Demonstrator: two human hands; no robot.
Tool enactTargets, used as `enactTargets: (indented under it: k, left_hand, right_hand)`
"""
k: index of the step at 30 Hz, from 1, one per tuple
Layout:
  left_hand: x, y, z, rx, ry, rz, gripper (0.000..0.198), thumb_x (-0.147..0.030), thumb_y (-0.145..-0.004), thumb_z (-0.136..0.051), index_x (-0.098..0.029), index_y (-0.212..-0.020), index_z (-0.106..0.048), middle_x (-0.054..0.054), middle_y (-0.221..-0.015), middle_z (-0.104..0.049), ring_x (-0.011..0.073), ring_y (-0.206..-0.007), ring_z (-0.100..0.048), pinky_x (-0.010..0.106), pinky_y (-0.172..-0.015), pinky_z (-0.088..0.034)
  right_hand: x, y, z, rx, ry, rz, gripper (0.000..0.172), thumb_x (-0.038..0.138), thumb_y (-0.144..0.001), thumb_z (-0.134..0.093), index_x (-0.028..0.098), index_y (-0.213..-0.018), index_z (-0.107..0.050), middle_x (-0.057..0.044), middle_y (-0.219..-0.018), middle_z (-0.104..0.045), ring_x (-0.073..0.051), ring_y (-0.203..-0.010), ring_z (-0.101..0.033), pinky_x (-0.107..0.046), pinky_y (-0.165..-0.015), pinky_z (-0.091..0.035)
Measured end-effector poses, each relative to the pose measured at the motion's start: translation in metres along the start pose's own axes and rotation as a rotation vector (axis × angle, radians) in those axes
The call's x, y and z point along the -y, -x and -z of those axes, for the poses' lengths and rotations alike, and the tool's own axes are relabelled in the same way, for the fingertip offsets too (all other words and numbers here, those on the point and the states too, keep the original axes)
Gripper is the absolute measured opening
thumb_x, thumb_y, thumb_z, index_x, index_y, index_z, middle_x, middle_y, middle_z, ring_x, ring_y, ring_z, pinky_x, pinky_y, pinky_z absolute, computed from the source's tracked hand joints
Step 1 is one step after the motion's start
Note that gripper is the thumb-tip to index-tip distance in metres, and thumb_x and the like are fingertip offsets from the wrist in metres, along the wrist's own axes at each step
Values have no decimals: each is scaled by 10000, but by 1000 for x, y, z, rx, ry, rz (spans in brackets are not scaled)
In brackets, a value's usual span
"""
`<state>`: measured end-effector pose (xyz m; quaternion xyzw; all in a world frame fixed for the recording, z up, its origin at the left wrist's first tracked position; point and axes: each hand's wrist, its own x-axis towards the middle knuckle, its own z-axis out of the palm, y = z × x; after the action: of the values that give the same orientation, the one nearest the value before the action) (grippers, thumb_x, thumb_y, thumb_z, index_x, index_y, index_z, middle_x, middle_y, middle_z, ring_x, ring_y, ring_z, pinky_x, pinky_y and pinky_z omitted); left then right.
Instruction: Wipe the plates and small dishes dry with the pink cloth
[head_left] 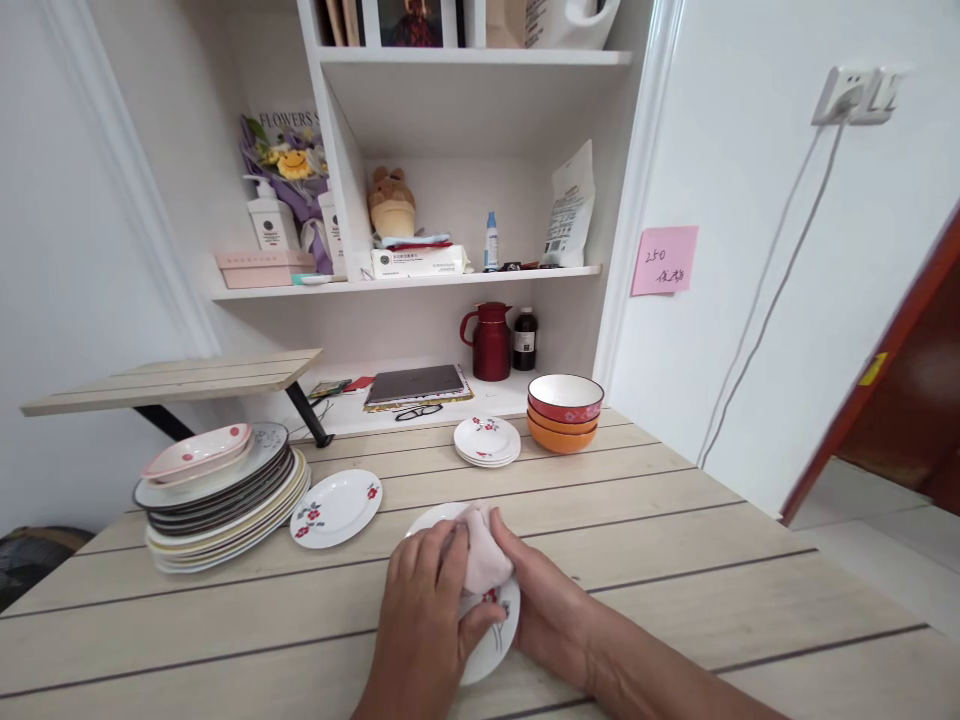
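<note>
A white plate with red flowers is tilted up between my hands at the front of the table. My left hand lies over its face, with fingers curled against a pale pink cloth and the thumb near the printed flower. On the right edge, my right hand grips the plate, its thumb up beside the cloth and its other fingers hidden behind. A matching plate lies flat to the left. Beyond my hands sits a small stack of similar plates.
Several plates are piled at the left, topped by a pink-dotted oval dish, near a raised wooden shelf. Stacked bowls stand at the back right. Behind are a laptop, glasses and a red jug.
</note>
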<state>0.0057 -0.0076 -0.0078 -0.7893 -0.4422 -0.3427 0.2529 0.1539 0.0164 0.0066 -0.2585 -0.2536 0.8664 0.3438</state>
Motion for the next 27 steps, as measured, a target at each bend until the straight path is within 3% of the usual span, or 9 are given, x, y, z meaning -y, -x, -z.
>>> enactTargets:
  k: [3, 7, 12, 18, 21, 27]
  left_hand:
    - [-3, -3, -1, -22, 44, 1, 295, -370, -909, -471, -179, -1081, -617, 70, -1079, -645, 218, -939, -552, 373, -816, -453]
    - [-7, -4, -1, 61, 166, -32, 168, -323, -876, -545, -229, -982, -635, 3, -1010, -666, 185, -842, -556, 346, -769, -439]
    - [-4, -2, 0, 240, 112, 49, 133, -262, -795, -669, -256, -926, -641, -42, -858, -664, 167, -764, -567, 341, -730, -402]
    - [8, -2, 9, 323, -93, 330, 148, -224, -876, -559, -280, -959, -667, -30, -845, -660, 190, -815, -579, 404, -819, -366]
    - [10, -3, 13, 325, -110, 401, 178, -210, -892, -528, -278, -980, -667, -23, -866, -658, 187, -827, -573, 391, -801, -367]
    - [5, -2, 10, 205, -117, 375, 174, -180, -869, -556, -241, -1004, -647, -1, -925, -651, 182, -825, -566, 352, -738, -405]
  right_hand:
    - [1, -2, 0, 0, -74, -26, 654, 671, -822, -472, 102, -1101, -632, -89, -850, -718, -137, -659, -619, -217, -597, -427]
    - [7, -7, 4, 52, -153, -40, 674, 672, -847, -414, 77, -1083, -625, -111, -864, -720, -159, -667, -632, -221, -533, -407]
    - [18, -7, 13, 61, -163, 5, 731, 699, -844, -370, 67, -1128, -603, -150, -949, -717, -231, -809, -664, -311, -671, -482]
    - [19, -1, 10, -9, -122, 71, 637, 630, -862, -437, 102, -1181, -596, -135, -1029, -719, -235, -907, -668, -375, -859, -476]
    - [14, 3, 3, -33, -72, 107, 595, 580, -864, -490, 104, -1207, -588, -130, -1041, -719, -226, -927, -667, -367, -890, -469]
    - [7, 3, 1, -39, -55, 92, 586, 566, -866, -500, 104, -1215, -588, -133, -1050, -715, -223, -935, -665, -367, -913, -462]
